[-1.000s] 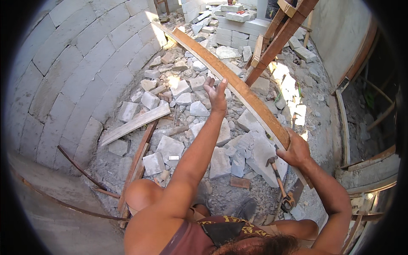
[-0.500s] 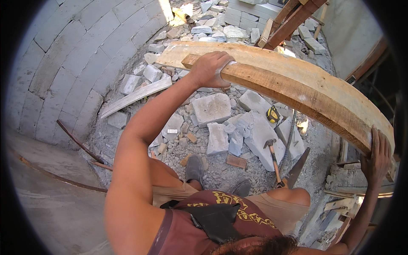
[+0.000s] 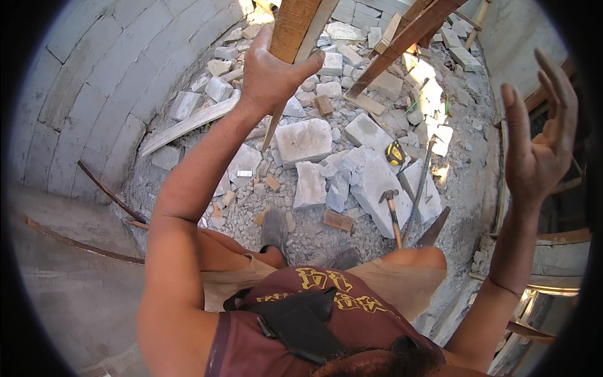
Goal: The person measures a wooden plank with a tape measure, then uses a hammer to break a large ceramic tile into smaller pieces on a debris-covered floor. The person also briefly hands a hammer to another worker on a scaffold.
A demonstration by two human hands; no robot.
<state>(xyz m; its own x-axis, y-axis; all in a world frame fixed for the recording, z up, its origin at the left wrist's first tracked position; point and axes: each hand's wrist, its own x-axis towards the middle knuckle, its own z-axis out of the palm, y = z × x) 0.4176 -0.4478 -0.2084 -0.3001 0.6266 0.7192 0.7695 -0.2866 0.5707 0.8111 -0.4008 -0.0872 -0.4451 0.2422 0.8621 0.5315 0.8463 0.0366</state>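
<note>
My left hand [image 3: 273,74] grips a length of timber [image 3: 293,28], a thick wooden piece with a board along it. The thumb lies at its right side and the fingers at its left. Upright in view, the timber runs off the top edge, and its pointed lower end shows below my wrist. My right hand [image 3: 545,147] is raised at the far right with fingers spread and nothing in it. Between my hands and feet, a yellow and black tape measure [image 3: 394,153] lies on broken block, with a hammer [image 3: 392,217] leaning nearer my knee.
A saw blade [image 3: 433,227] and a thin metal bar [image 3: 419,188] are beside my right knee. Broken concrete blocks [image 3: 304,141] and rubble cover the ground. A block wall [image 3: 94,94] curves along the left. Reddish-brown beams [image 3: 408,41] slant at the back right.
The timber has swung from lying across to the right into an upright position at my left hand. My right hand has let go of it and opened.
</note>
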